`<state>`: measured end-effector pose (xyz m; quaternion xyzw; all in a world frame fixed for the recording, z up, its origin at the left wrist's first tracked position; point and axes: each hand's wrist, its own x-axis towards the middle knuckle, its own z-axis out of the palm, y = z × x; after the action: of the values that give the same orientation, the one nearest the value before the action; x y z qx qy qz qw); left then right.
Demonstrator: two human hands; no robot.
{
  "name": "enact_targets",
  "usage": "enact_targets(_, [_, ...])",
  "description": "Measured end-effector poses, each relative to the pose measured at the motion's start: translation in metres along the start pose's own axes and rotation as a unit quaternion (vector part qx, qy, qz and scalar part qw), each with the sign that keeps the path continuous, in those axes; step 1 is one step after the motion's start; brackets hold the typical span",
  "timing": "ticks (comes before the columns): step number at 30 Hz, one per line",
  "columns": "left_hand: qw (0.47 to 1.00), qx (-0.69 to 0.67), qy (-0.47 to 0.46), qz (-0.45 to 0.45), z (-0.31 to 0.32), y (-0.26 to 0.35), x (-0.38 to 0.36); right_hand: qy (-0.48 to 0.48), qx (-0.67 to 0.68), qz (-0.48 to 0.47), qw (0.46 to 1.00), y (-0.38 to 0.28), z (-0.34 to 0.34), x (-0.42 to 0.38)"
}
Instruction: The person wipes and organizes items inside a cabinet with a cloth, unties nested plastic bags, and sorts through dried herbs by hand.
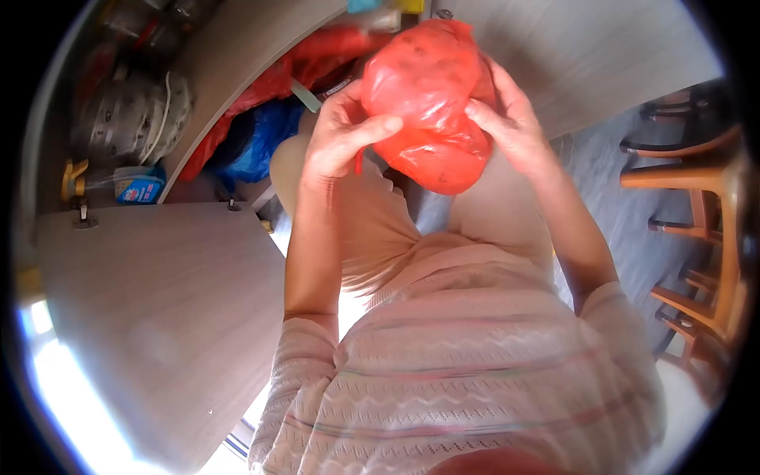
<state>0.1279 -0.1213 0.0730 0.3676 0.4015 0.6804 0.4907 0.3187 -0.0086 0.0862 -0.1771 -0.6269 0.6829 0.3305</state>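
I hold a bulging red plastic bag (431, 103) up in front of me with both hands. My left hand (340, 134) grips its left side, thumb laid across the front. My right hand (511, 119) cups its right side, fingers wrapped behind it. The bag is translucent and something lumpy and dark shows faintly inside; what it is I cannot tell. Below the bag are my knees and my pale striped knitted top (467, 372).
An open cupboard door (158, 309) stands at the left; inside the cupboard lie another red bag (261, 99), a blue bag (257, 142), a small tub (138, 186) and metal pots (119, 119). A second door panel (594, 55) is behind the bag. Wooden chairs (704, 198) stand right.
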Motion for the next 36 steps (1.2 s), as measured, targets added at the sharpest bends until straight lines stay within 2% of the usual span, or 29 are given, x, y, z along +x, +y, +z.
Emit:
enact_targets(3, [0.995, 0.039, 0.055, -0.07, -0.002, 0.013, 0.01, -0.009, -0.045, -0.032, 0.998, 0.009, 0.008, 0.007])
enact_targets(7, [0.996, 0.076, 0.052, -0.021, -0.023, 0.01, 0.03, -0.006, -0.102, -0.01, 0.995, 0.012, 0.011, 0.024])
enact_targets(10, [0.996, 0.053, 0.045, -0.055, -0.045, 0.02, 0.043, -0.021, -0.056, 0.003, 0.998, 0.011, 0.02, 0.045])
enact_targets(13, [0.996, -0.004, 0.066, -0.062, -0.083, 0.018, 0.046, -0.059, -0.01, 0.021, 0.998, 0.022, 0.019, 0.078])
enact_targets(15, [0.99, -0.095, 0.105, -0.028, -0.104, 0.008, 0.046, -0.043, 0.069, 0.089, 0.993, 0.033, 0.022, 0.11])
enact_targets(17, [0.978, -0.172, 0.122, -0.011, -0.119, 0.001, 0.038, -0.037, 0.052, 0.101, 0.993, 0.054, 0.036, 0.138])
enact_targets(20, [0.965, -0.232, 0.115, 0.027, -0.137, 0.006, 0.034, -0.071, 0.143, 0.212, 0.964, 0.068, 0.061, 0.148])
enact_targets(23, [0.941, -0.314, 0.123, 0.028, -0.153, -0.006, 0.028, -0.157, 0.212, 0.241, 0.934, 0.094, 0.063, 0.149])
enact_targets(27, [0.93, -0.304, 0.206, 0.018, -0.149, -0.011, 0.031, -0.137, 0.184, 0.265, 0.936, 0.104, 0.067, 0.157])
enact_targets(29, [0.95, -0.247, 0.191, 0.01, -0.157, -0.017, 0.031, -0.095, 0.209, 0.287, 0.93, 0.105, 0.071, 0.164])
enact_targets(31, [0.966, -0.169, 0.195, -0.011, -0.154, -0.014, 0.032, -0.134, 0.34, 0.311, 0.877, 0.108, 0.066, 0.165])
enact_targets(32, [0.964, -0.198, 0.175, -0.013, -0.148, -0.007, 0.032, -0.142, 0.36, 0.316, 0.866, 0.106, 0.063, 0.161])
enact_targets(33, [0.961, -0.228, 0.154, -0.014, -0.141, 0.004, 0.033, -0.143, 0.362, 0.316, 0.865, 0.103, 0.06, 0.157])
enact_targets(35, [0.969, -0.182, 0.16, 0.04, -0.12, 0.015, 0.034, -0.14, 0.336, 0.305, 0.88, 0.096, 0.054, 0.145])
enact_targets(36, [0.98, -0.154, 0.114, 0.047, -0.12, 0.016, 0.032, -0.136, 0.326, 0.302, 0.886, 0.092, 0.051, 0.141])
